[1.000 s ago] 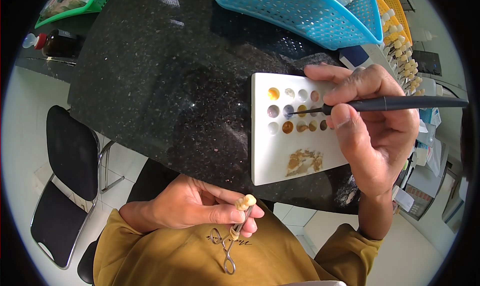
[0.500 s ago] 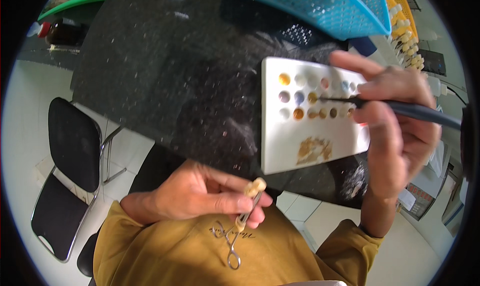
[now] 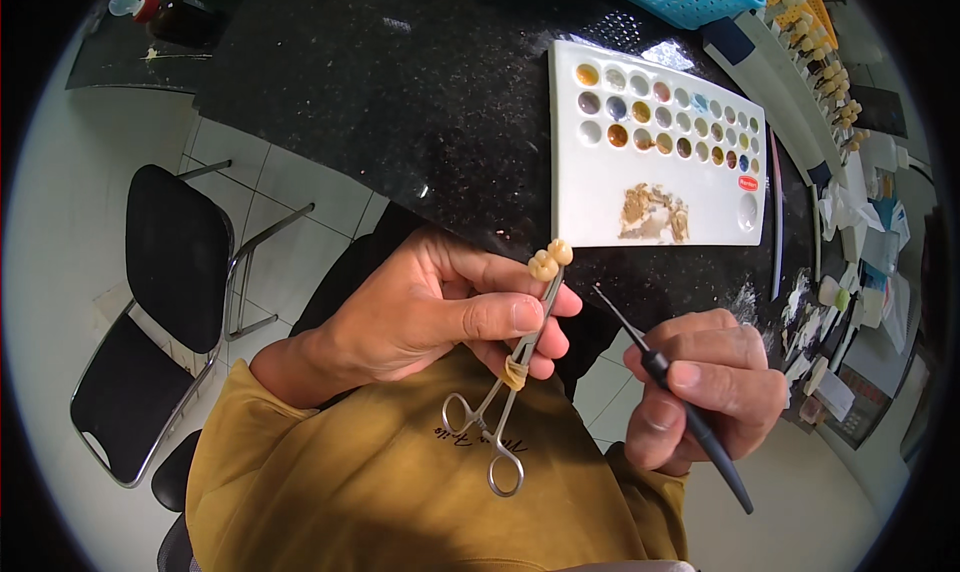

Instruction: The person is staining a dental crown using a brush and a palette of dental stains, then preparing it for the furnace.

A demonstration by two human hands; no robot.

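My left hand (image 3: pixel 425 307) pinches a hemostat (image 3: pixel 524 350) with ring handles, a rubber band (image 3: pixel 514 374) wound round its shanks. At its upper tip sit tooth-coloured dental crowns (image 3: pixel 544 265). My right hand (image 3: pixel 728 377) holds a slim dark-handled brush (image 3: pixel 690 409) like a pen, its fine tip pointing up and left, a short way right of the crowns and not touching them. Beyond both hands lies a white palette (image 3: pixel 590 202) on the black table. Its rows of round wells hold yellow, brown, blue and grey colours, and a brown smear (image 3: pixel 652 215) marks its lower part.
A blue basket (image 3: pixel 690 2) stands beyond the palette. Tooth-shade samples (image 3: pixel 825 72) line the far right, beside papers and white powder (image 3: pixel 795 297) on the black table (image 3: pixel 400 102). A dark bottle (image 3: pixel 185 22) is at far left, a black chair (image 3: pixel 180 257) below it.
My right hand has moved from the palette wells down toward me, bringing the brush tip near the crowns. My left hand has risen slightly with the hemostat. The view has shifted.
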